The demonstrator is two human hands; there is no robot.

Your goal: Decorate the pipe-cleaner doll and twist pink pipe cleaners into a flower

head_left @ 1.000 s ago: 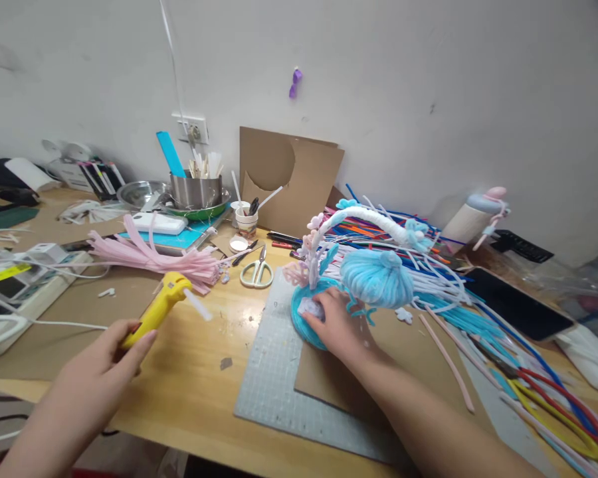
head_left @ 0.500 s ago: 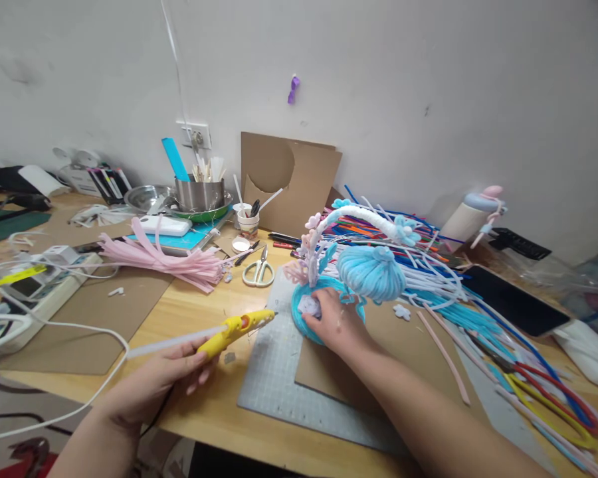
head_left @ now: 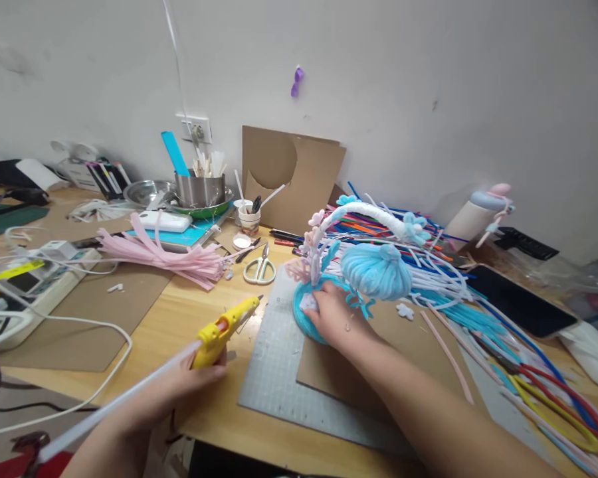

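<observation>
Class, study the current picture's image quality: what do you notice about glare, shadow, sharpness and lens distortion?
Head view: pale glare on the wooden table near the yellow glue gun's tip; head view: soft, faint shading on the wall beside the bottle; head view: clear plastic at right looks smeared; head view: wide-angle stretching seems strongest towards the edges.

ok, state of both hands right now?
Left hand: closed on the yellow hot-glue gun.
Right hand: fingers on the round blue base; can't tell if its grip is closed.
</observation>
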